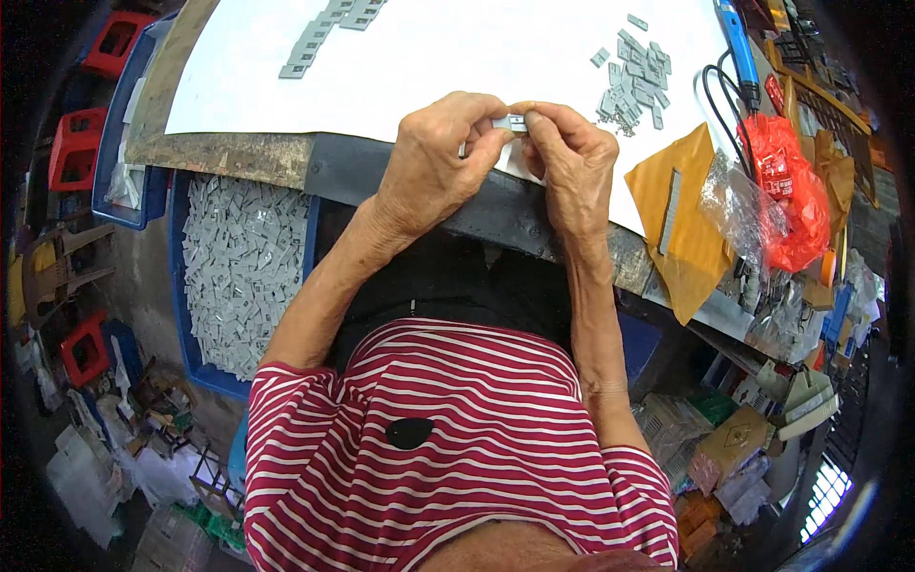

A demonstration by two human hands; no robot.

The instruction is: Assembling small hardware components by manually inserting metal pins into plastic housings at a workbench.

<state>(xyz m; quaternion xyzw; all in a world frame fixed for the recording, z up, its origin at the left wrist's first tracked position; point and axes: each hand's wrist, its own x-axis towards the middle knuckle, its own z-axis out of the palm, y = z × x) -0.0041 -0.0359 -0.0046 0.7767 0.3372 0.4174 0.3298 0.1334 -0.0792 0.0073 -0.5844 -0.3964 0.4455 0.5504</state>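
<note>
- The left hand (443,157) pinched the left end of a small grey piece (517,123) between thumb and forefinger; the right hand (577,157) gripped its right end the same way.
- The piece sat between the two sets of fingertips, above the near edge of a white sheet (457,57); a dark mark on its face was too small to read.
- Beyond the right hand, a loose pile of grey pieces (640,71) lay on the sheet, with tiny metal parts (624,127) at its near end.
- Toward the far left of the sheet, more pieces formed a stepped row (310,43).
- To the right, a grey strip (670,210) rested on brown paper (688,257), near a red plastic bag (791,205) bearing pale printed lettering.
- Above the bag stood a blue tool (739,48) beside a looped black cable (710,91).
- Left of the person's lap, a blue tub (178,286) held a mass of grey pieces (248,276).
- At lower right, a cardboard box (739,434) carried a dark printed mark, too small to make out.
</note>
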